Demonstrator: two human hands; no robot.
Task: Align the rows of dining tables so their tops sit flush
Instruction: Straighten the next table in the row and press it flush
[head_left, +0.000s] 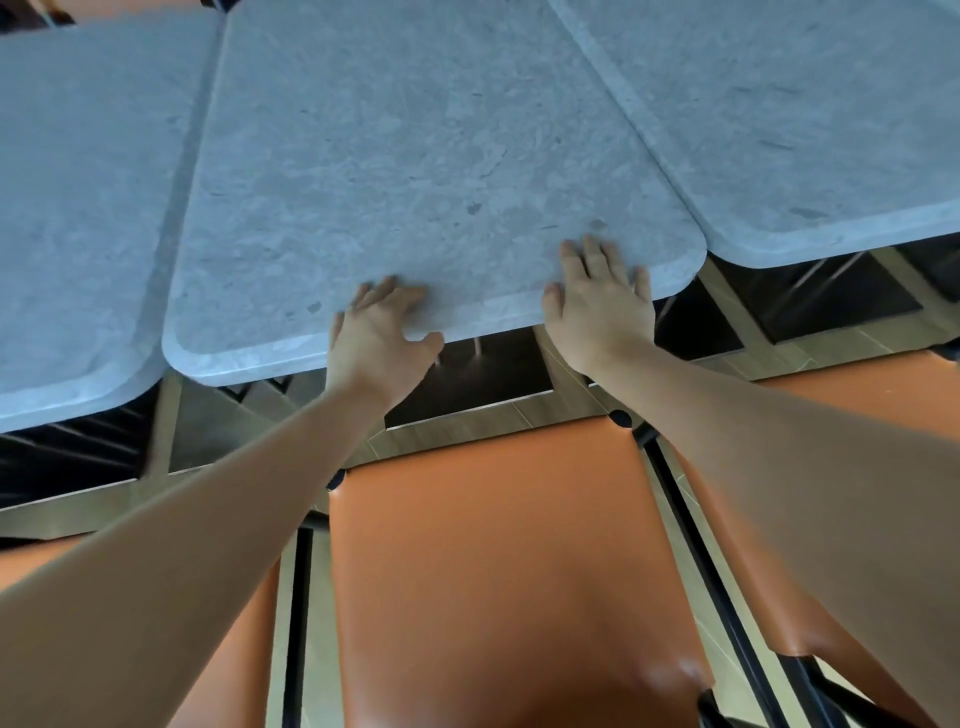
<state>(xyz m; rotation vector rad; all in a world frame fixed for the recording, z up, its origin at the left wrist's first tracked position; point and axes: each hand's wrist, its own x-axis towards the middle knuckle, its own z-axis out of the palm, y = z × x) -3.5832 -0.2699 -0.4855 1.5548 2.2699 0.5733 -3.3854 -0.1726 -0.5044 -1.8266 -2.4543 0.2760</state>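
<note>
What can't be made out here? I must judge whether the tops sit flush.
- Middle table base: hidden under its own top, head view.
- Left table and right table: outer sides cut off by the frame edges.
- Far table ends: cut off by the top edge.
- Left hand thumb tip: at the table's edge, grip beneath unclear.
- Height steps at the seams: too small to tell.

Soft even daylight, glare on orange seat (670, 670), wide-angle bending, edges perhaps slightly blurred
</note>
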